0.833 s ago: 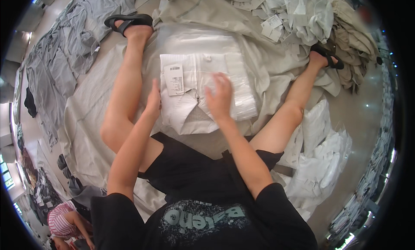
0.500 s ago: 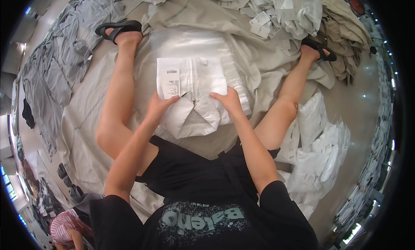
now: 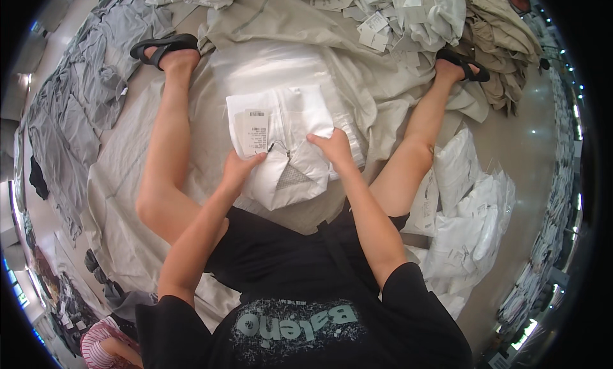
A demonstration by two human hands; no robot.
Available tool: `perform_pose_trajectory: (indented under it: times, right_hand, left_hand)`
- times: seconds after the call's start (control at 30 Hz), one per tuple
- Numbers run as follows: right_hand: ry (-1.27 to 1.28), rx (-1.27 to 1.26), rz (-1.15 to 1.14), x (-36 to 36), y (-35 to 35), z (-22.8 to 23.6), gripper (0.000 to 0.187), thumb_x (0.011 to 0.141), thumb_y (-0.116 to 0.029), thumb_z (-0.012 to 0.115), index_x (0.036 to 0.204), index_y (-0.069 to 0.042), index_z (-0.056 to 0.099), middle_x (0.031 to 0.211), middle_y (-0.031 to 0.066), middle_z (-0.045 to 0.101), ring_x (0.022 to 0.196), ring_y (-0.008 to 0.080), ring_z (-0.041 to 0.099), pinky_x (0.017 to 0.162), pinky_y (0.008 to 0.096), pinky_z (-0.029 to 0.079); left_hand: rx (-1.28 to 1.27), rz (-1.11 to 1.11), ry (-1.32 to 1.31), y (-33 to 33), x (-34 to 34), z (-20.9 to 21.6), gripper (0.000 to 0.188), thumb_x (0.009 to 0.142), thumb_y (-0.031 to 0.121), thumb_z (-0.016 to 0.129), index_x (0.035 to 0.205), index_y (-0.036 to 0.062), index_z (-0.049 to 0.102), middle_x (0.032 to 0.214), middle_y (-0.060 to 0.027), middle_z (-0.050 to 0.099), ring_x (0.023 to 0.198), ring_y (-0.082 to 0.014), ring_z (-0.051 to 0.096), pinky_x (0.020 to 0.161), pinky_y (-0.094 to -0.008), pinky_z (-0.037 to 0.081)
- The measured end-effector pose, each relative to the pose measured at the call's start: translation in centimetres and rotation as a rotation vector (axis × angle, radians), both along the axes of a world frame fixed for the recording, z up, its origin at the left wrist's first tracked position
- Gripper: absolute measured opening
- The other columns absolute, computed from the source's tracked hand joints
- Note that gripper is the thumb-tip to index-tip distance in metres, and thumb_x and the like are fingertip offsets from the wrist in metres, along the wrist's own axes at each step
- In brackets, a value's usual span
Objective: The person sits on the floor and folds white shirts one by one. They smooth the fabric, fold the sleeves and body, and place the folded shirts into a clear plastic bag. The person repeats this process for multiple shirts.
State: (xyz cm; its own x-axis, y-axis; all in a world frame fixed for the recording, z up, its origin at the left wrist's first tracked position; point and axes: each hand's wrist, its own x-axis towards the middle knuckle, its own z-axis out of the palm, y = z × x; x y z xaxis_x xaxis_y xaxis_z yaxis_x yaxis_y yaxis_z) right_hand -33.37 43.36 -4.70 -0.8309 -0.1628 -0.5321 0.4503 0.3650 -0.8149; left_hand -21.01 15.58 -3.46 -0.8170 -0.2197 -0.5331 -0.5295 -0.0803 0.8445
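In the middle of the frame, the left hand [image 3: 241, 168] and right hand [image 3: 335, 149] grasped opposite sides of a folded white zip-up garment [image 3: 305, 113], fingers closed on its edges, thumbs on top. The left thumb lay just below a paper hang tag [image 3: 257, 136]. A stack of clear plastic bags [image 3: 268, 66] showed behind the garment; whether the garment rested on it could not be told.

The left leg [image 3: 171, 126] and right leg [image 3: 421, 133] bounded the work area on both sides, each ending in a black sandal. A beige cloth sheet [image 3: 121, 171] spread beneath, its folds rumpled between the stack and the right leg. Grey garments [image 3: 76, 107] heaped the upper left; tagged white garments [image 3: 421, 18] and khaki garments [image 3: 504, 43] crowded the upper right. Bagged white garments [image 3: 469, 235] sat at right, beside a strip of floor [image 3: 533, 152]. Another person [image 3: 105, 346] bent at the lower left.
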Motion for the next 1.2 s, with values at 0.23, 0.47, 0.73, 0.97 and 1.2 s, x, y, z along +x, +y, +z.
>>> perform_pose_trajectory:
  times: [0.23,0.47,0.73,0.97,1.2]
  right_hand:
    - [0.377,0.032,0.196,2.1,0.1,2.6,0.074,0.08,-0.025,0.088,0.143,0.002,0.058,0.109,0.0234,0.079,0.103,0.0396,0.077,0.091,0.0452,0.06]
    - [0.396,0.446,0.267,3.5,-4.1,5.1,0.061,0.085,-0.026,0.081,0.135,0.002,0.061,0.106,0.0265,0.076,0.1,0.048,0.073,0.091,0.0539,0.058]
    - [0.532,0.133,0.218,5.2,-7.4,5.4,0.123,0.07,-0.049,0.099,0.156,0.011,0.036,0.143,0.0354,0.054,0.13,0.0492,0.059,0.113,0.0527,0.049]
    - [0.346,0.152,0.176,3.3,-5.3,4.0,0.097,0.07,-0.034,0.096,0.148,0.003,0.051,0.13,0.0273,0.069,0.12,0.0443,0.07,0.102,0.0498,0.056]
    - [0.335,-0.069,0.24,-0.3,0.7,7.9,0.059,0.085,-0.007,0.087,0.139,0.0,0.065,0.125,0.0133,0.078,0.114,0.0224,0.074,0.099,0.037,0.057]
  left_hand:
    - [-0.404,-0.006,0.16,2.5,-0.6,0.5,0.06,0.085,0.018,0.084,0.134,-0.0081,0.059,0.112,-0.0246,0.078,0.103,-0.0362,0.077,0.091,-0.0438,0.06]
    - [-0.585,0.034,0.142,6.7,-0.2,1.2,0.054,0.09,0.016,0.076,0.131,-0.0117,0.053,0.107,-0.0364,0.074,0.102,-0.0541,0.072,0.088,-0.0566,0.057]
    - [-0.382,0.038,0.211,10.3,-0.6,3.4,0.074,0.092,0.031,0.076,0.146,-0.0079,0.043,0.12,-0.0341,0.072,0.111,-0.0537,0.069,0.093,-0.0555,0.056]
    - [-0.166,-0.419,0.444,10.5,3.1,1.6,0.097,0.088,0.026,0.081,0.163,-0.0112,0.031,0.166,-0.0345,0.038,0.16,-0.0393,0.034,0.133,-0.0444,0.024]
    - [-0.659,-0.719,0.209,1.9,1.9,3.3,0.023,0.093,0.026,0.077,0.102,0.0053,0.073,0.092,-0.016,0.077,0.087,-0.0353,0.074,0.076,-0.0468,0.058]
